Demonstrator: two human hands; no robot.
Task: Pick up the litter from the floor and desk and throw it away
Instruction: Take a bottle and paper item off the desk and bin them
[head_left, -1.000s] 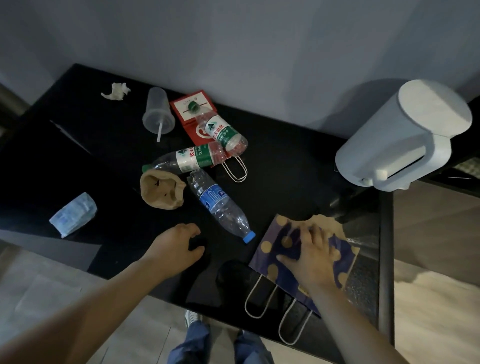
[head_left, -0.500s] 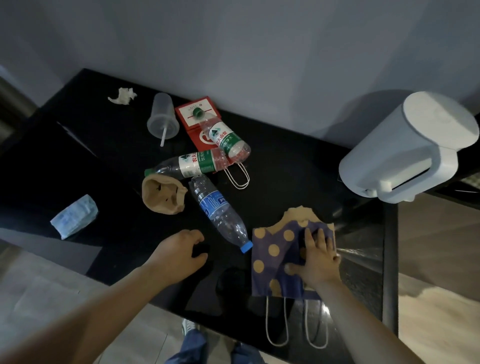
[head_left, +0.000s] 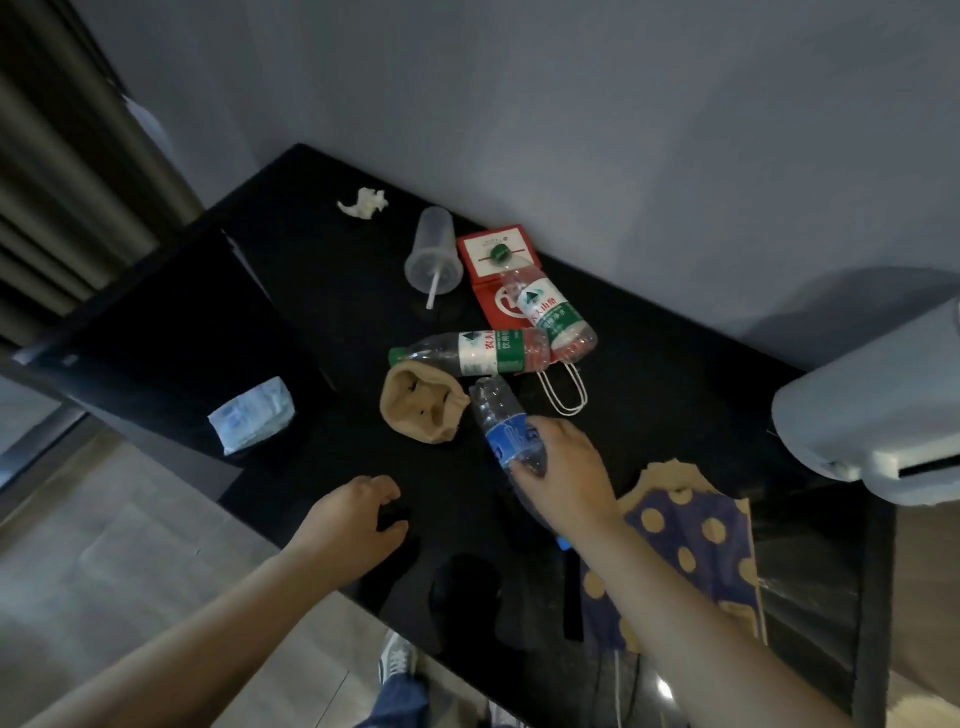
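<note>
Litter lies on a black desk (head_left: 322, 317). My right hand (head_left: 566, 473) grips a clear bottle with a blue label (head_left: 501, 426) lying in the middle. My left hand (head_left: 353, 517) rests near the front edge, its fingers loosely curled and holding nothing. Behind are two green-labelled bottles (head_left: 488, 353) (head_left: 550, 312), a red paper bag (head_left: 493, 270), a plastic cup with a straw (head_left: 434, 260), a tan crumpled bag (head_left: 423, 410), a white tissue scrap (head_left: 363, 202) and a blue-white packet (head_left: 252, 415). A blue dotted paper bag (head_left: 701, 545) lies flat at the right.
A white appliance (head_left: 872, 415) stands at the desk's right end. A grey wall runs behind the desk and a curtain (head_left: 57, 171) hangs at the left. Light floor (head_left: 104, 561) shows below the desk's front edge, with my shoes (head_left: 397, 654) near it.
My right hand left the blue dotted bag, moved left and took hold of the blue-labelled bottle. The camera view shifted right and up. My left hand stayed in place.
</note>
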